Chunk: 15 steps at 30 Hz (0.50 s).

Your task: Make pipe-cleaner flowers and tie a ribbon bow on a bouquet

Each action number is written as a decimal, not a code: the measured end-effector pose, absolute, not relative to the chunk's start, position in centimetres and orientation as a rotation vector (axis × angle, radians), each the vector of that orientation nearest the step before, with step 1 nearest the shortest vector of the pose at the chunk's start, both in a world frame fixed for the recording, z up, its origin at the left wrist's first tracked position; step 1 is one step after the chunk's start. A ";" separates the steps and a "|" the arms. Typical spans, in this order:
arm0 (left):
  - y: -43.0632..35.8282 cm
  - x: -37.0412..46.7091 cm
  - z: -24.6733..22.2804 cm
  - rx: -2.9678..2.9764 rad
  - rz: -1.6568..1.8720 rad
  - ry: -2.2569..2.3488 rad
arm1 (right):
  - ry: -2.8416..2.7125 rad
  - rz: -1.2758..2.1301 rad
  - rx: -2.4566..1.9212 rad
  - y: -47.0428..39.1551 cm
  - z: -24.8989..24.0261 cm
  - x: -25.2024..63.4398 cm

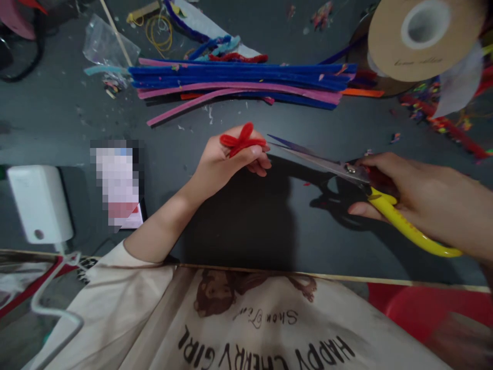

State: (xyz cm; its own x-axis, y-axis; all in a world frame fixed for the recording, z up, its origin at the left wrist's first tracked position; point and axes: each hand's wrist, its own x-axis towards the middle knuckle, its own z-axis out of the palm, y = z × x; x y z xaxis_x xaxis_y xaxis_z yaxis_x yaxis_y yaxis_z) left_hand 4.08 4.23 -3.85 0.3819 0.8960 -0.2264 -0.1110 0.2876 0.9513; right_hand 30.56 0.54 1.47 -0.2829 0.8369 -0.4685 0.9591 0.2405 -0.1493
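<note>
Between the thumb and fingers of my left hand (231, 159) is a red pipe cleaner flower (243, 141), bent into several petal loops. My right hand (416, 190) grips yellow-handled scissors (404, 221), their metal blades slightly apart and pointing left. The blade tips come close to the fingers of my left hand, just right of the red loops. Beyond both hands lies a bundle of blue and pink pipe cleaners (239, 77), stretched sideways across the dark table (239, 226).
A phone (119, 185) and a white power bank (40, 205) with a cable lie at left. At upper right sits a large cardboard spool (385, 41) near colourful scraps (442, 123). A clear plastic bag (103, 43) and yellow bands (158, 36) are at upper left.
</note>
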 end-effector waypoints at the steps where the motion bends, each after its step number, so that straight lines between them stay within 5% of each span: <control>1: 4.2 4.1 -3.9 1.056 0.825 0.927 | 2.246 -0.589 1.668 0.5 1.5 30.5; 15: 4.3 4.2 -3.6 1.049 0.814 0.921 | 2.217 -0.698 1.681 1.3 1.8 29.8</control>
State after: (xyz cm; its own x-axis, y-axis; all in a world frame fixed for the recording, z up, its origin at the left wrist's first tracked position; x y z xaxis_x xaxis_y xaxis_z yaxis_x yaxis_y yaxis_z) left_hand 4.18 4.28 -3.57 0.3957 0.8897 -0.2278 -0.1165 0.2946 0.9485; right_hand 29.78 1.27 1.81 -0.2890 0.8235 -0.4883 0.9547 0.2098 -0.2112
